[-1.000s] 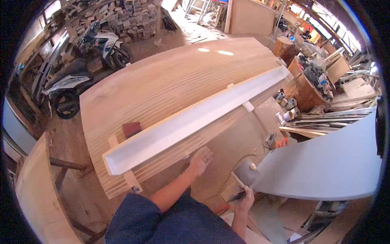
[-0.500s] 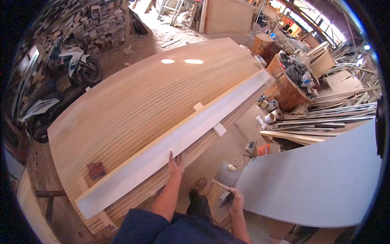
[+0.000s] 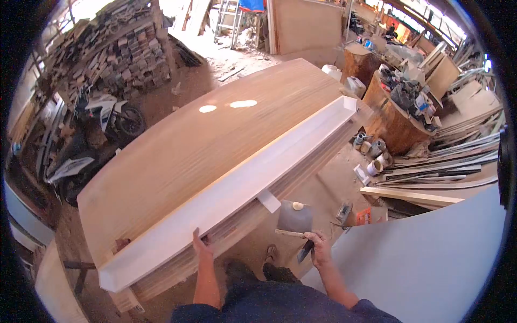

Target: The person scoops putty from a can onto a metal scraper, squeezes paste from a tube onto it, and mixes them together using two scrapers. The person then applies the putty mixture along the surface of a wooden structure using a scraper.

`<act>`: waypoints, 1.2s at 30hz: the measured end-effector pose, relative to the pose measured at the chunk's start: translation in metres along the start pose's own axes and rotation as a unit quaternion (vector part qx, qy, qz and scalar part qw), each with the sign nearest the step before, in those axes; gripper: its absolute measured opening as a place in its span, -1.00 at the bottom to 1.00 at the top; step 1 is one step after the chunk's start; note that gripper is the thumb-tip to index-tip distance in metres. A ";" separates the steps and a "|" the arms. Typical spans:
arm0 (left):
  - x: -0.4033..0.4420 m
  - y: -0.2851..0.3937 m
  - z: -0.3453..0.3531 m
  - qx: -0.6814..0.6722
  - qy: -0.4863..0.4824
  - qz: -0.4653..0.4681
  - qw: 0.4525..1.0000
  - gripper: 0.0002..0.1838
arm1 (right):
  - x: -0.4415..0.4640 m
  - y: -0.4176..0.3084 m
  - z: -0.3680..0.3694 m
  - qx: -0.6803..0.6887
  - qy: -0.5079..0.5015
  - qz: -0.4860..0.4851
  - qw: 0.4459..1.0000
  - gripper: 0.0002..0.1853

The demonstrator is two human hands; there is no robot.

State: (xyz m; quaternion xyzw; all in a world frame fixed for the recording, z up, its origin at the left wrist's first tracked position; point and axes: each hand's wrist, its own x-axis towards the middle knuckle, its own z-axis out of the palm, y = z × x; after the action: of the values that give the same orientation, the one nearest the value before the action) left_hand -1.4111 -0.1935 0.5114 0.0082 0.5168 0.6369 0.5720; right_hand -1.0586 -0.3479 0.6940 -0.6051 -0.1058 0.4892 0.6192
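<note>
A long white trough-like board (image 3: 253, 175) lies slanting across the large wooden panel. Its near edge is pinched by my left hand (image 3: 203, 245), thumb on the white inner face and fingers partly hidden at the outer side. My right hand (image 3: 320, 248) is closed on the wooden edge strip of a grey flat plate (image 3: 293, 218), held out over the floor. A cream-coloured dab (image 3: 298, 205) sits on the plate's far part. From the same hand a dark flat piece (image 3: 305, 251) sticks out downward; its kind is unclear.
Beneath the board spreads a large wooden panel (image 3: 215, 134); a small white block (image 3: 268, 201) juts out from under the board. A big pale curved sheet (image 3: 420, 247) is at my right. Cans (image 3: 374, 166), wood strips (image 3: 431, 172) and a stump (image 3: 396, 121) stand beyond. Motorbikes (image 3: 116, 116) are parked left.
The white board has tipped, so more of its inner trough shows, and my left hand has slid along its edge to the left. My right hand has raised the plate, whose flat face now shows.
</note>
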 end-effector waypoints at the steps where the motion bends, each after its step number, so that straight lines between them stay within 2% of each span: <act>1: 0.009 0.007 0.002 -0.012 0.002 -0.034 0.999 -0.68 | 0.007 -0.007 -0.002 0.008 0.000 -0.002 1.000 -0.91; 2: 0.019 0.015 0.002 -0.023 0.003 -0.068 0.997 -0.69 | 0.015 -0.012 -0.005 -0.003 -0.001 0.005 1.000 -0.90; 3: 0.025 0.022 -0.003 -0.017 -0.041 -0.073 0.996 -0.72 | 0.022 -0.017 -0.009 -0.015 -0.001 0.014 1.000 -0.90; 5: 0.024 0.026 -0.003 0.051 -0.049 0.016 0.997 -0.74 | 0.029 -0.022 -0.010 -0.027 -0.003 0.018 0.999 -0.90; 7: 0.027 0.031 0.002 0.048 -0.041 0.026 0.998 -0.75 | 0.037 -0.027 -0.006 -0.024 -0.006 0.005 1.000 -0.90; 9: 0.036 0.044 0.009 -0.021 -0.017 -0.042 0.999 -0.74 | 0.040 -0.036 0.000 -0.006 -0.021 0.011 1.000 -0.90; 12: 0.043 0.056 0.023 0.025 0.052 -0.038 0.998 -0.72 | 0.051 -0.038 0.005 0.002 -0.030 0.018 0.999 -0.91; 15: 0.034 0.063 0.022 0.118 0.000 0.008 0.993 -0.71 | 0.060 -0.045 0.014 0.021 -0.033 0.022 0.999 -0.92; 16: 0.023 0.066 0.022 0.213 -0.045 0.074 0.973 -0.71 | 0.060 -0.049 0.019 0.029 -0.035 0.027 0.999 -0.92; 17: 0.011 0.068 0.020 0.342 -0.091 0.174 0.919 -0.70 | 0.061 -0.052 0.023 0.032 -0.029 0.026 0.999 -0.92; 19: -0.013 0.074 0.020 0.541 -0.121 0.394 0.733 -0.69 | 0.065 -0.057 0.029 0.034 -0.020 0.024 0.999 -0.92; 21: -0.033 0.077 0.022 0.591 -0.106 0.439 0.668 -0.68 | 0.074 -0.056 0.026 0.025 -0.034 0.004 0.999 -0.91; 26: -0.084 0.087 0.048 0.671 -0.038 0.318 0.669 -0.58 | 0.086 -0.075 0.047 0.048 -0.035 0.006 0.998 -0.91; 29: -0.071 0.084 0.026 0.663 -0.095 0.305 0.676 -0.58 | 0.087 -0.078 0.053 0.023 -0.042 0.006 0.999 -0.91; 32: -0.090 0.090 0.040 0.607 -0.104 0.228 0.754 -0.65 | 0.092 -0.071 0.050 0.009 -0.074 -0.004 0.997 -0.90; 34: -0.094 0.091 0.041 0.427 -0.074 0.101 0.896 -0.70 | 0.093 -0.065 0.045 -0.008 -0.083 -0.007 0.997 -0.89; 35: -0.084 0.091 0.029 0.255 -0.052 0.012 0.965 -0.72 | 0.091 -0.064 0.045 -0.005 -0.079 -0.004 0.997 -0.89; 36: -0.085 0.093 0.031 0.180 -0.041 -0.027 0.982 -0.73 | 0.088 -0.067 0.049 -0.001 -0.076 -0.002 0.997 -0.88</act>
State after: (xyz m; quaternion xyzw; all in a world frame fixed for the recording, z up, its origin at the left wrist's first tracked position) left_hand -1.4299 -0.2191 0.6370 0.1229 0.5991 0.5170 0.5989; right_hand -1.0187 -0.2378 0.7225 -0.5665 -0.1539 0.5327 0.6096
